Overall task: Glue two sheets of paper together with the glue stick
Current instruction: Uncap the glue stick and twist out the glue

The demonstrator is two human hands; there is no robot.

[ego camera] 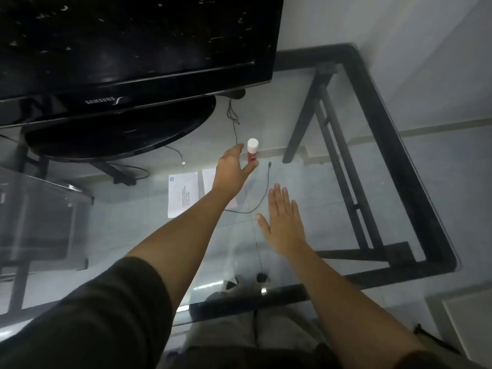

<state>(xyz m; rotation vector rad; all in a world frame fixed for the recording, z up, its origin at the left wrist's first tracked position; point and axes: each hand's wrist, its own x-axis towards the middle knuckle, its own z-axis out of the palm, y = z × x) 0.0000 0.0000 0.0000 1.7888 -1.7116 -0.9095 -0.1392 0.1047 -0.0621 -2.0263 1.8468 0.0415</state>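
Observation:
A red glue stick [252, 151] with a white cap stands upright on the glass table [306, 169]. My left hand [233, 169] is stretched out to it, fingers curled around its left side and thumb under its base; a firm grip cannot be told. Two white sheets lie side by side just below: a printed sheet [183, 193] at the left, and a second sheet [209, 178] mostly hidden under my left wrist. My right hand [283, 222] hovers flat and open over the glass, to the right of the sheets, holding nothing.
A black Samsung monitor [127, 49] on a round base [119, 131] fills the upper left. A thin black cable [262, 195] loops across the glass between my hands. The table's black frame [394, 145] runs along the right and near edges.

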